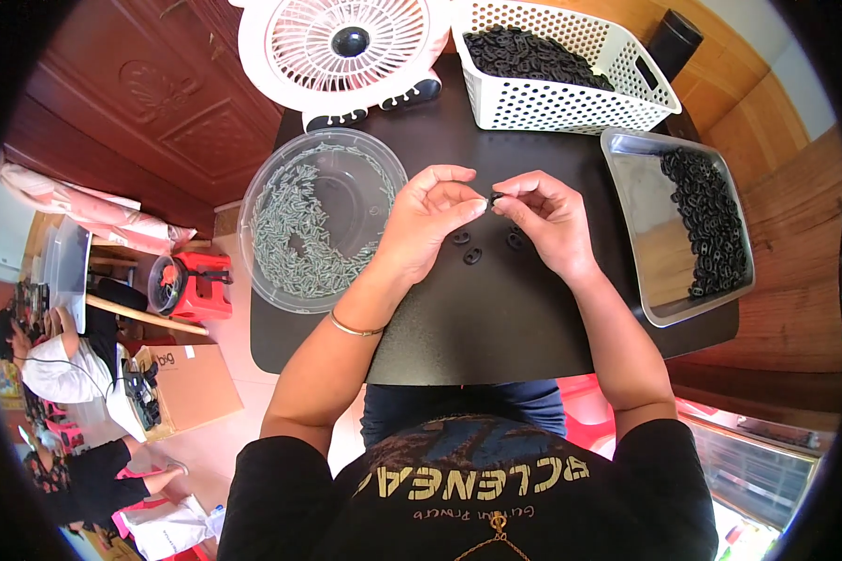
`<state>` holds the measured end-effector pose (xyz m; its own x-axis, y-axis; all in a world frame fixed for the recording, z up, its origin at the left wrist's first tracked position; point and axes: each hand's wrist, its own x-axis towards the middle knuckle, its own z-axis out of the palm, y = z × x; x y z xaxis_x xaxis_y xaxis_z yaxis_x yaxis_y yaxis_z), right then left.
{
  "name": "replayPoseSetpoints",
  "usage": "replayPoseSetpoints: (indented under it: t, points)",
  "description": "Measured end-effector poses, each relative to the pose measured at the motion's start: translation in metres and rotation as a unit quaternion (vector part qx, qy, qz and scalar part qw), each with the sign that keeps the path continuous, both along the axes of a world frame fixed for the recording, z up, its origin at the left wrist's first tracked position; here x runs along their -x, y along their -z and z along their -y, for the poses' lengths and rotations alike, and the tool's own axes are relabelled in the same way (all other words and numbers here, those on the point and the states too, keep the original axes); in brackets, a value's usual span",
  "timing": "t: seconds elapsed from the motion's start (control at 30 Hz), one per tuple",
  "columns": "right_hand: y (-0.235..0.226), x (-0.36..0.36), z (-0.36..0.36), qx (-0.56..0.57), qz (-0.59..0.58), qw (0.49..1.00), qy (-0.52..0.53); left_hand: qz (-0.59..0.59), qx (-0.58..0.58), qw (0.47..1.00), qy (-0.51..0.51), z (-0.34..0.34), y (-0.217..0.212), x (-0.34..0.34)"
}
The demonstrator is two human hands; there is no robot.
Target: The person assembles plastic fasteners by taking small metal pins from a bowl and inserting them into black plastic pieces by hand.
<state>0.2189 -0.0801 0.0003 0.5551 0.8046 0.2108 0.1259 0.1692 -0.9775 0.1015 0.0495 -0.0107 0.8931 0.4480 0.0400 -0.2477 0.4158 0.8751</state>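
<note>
Over the middle of the dark table, my left hand (425, 224) and my right hand (557, 222) meet fingertip to fingertip. Between the right thumb and fingers is a small black plastic piece (495, 198). The left thumb and forefinger pinch at its near side; whatever they hold is too small to tell. Below the hands, several loose black oval pieces (473, 255) with holes lie on the table. Left of my left hand stands a round clear tub (253, 271) of small grey screw-like pins (285, 229). A metal tray (650, 252) with similar black pieces (706, 220) is at the right.
A white perforated basket (571, 114) full of black pieces stands at the back, beside a white fan (351, 42) and a black cylinder (675, 35). On the left floor are a red stool (206, 285) and a cardboard box (196, 388). Other people sit farther left.
</note>
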Motion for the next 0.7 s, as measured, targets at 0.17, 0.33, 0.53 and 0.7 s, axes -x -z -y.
replayPoseSetpoints:
  t: [0.17, 0.33, 0.53, 0.7]
  points:
    - [0.001, 0.001, 0.000, -0.012, 0.004, 1.000, -0.002, -0.003, -0.007, 1.000, -0.007, 0.001, 0.000, 0.000]
    - [0.002, 0.001, 0.001, 0.010, 0.041, 0.999, 0.007, 0.008, -0.035, 0.999, -0.024, 0.004, -0.003, -0.001]
    - [0.001, 0.000, 0.001, 0.015, -0.025, 0.999, -0.021, -0.007, -0.117, 0.992, -0.050, 0.008, -0.010, 0.001]
    - [0.001, -0.003, 0.000, -0.025, -0.079, 0.996, -0.029, -0.020, -0.107, 0.993, -0.048, 0.006, -0.007, 0.000]
